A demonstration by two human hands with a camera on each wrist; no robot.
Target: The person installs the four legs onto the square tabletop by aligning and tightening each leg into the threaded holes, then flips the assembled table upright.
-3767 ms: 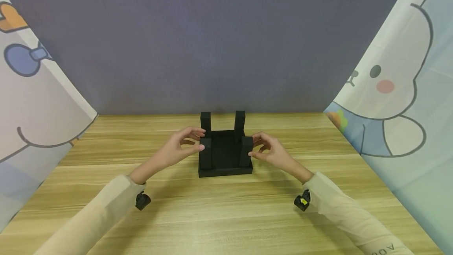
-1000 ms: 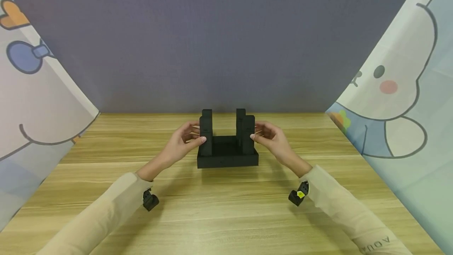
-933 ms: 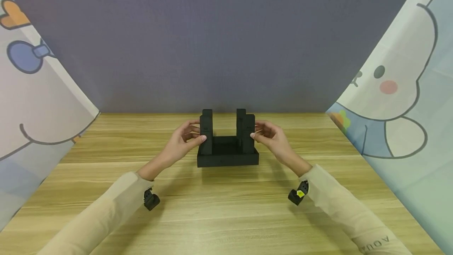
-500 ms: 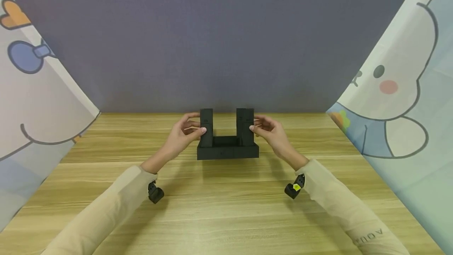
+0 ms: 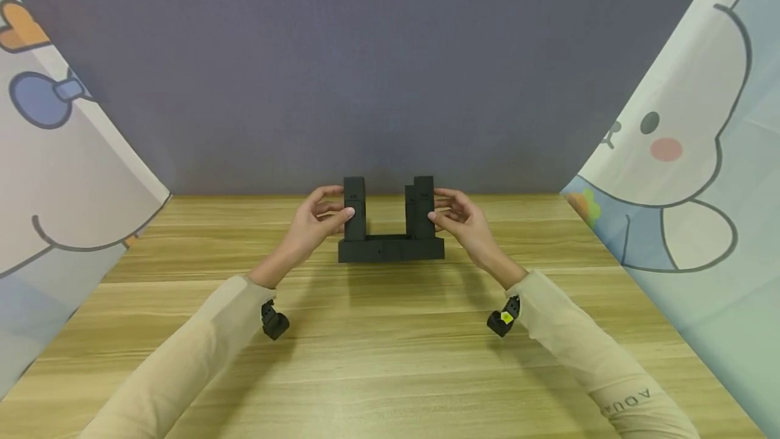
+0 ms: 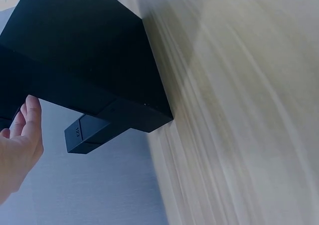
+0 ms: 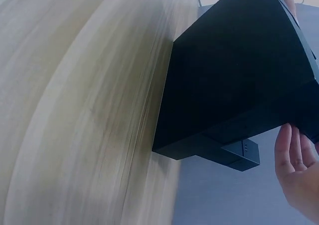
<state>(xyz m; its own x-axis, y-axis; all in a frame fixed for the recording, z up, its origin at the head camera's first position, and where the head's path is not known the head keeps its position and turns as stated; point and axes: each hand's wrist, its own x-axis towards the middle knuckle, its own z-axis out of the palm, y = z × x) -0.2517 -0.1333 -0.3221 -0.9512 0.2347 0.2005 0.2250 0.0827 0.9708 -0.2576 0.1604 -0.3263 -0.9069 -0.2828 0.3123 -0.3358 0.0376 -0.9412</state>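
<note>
A black square tray-like base (image 5: pixel 390 249) with upright square posts at its corners tilts away, near edge raised off the wood. My left hand (image 5: pixel 313 222) holds the near left post (image 5: pixel 355 188), thumb on its front face and fingers behind. On the other side my right hand (image 5: pixel 466 222) grips the near right post (image 5: pixel 424 188) the same way. The far right post (image 5: pixel 410 205) shows partly; the far left one is hidden. In the left wrist view the base's flat underside (image 6: pixel 84 45) faces the camera, and one edge is at the table. The right wrist view shows this underside (image 7: pixel 229 70) too.
The wooden table (image 5: pixel 390 358) ends at a grey panel (image 5: pixel 390 73) right behind the black piece. Cartoon-printed cloths hang left (image 5: pixel 67 175) and right (image 5: pixel 695 175). Small black cameras sit at my left cuff (image 5: pixel 274 320) and right cuff (image 5: pixel 502 318).
The base lay flat with the hands beside its posts; now both hands hold the near posts and its near edge is raised. Over the last second the hands and piece moved up and away.
</note>
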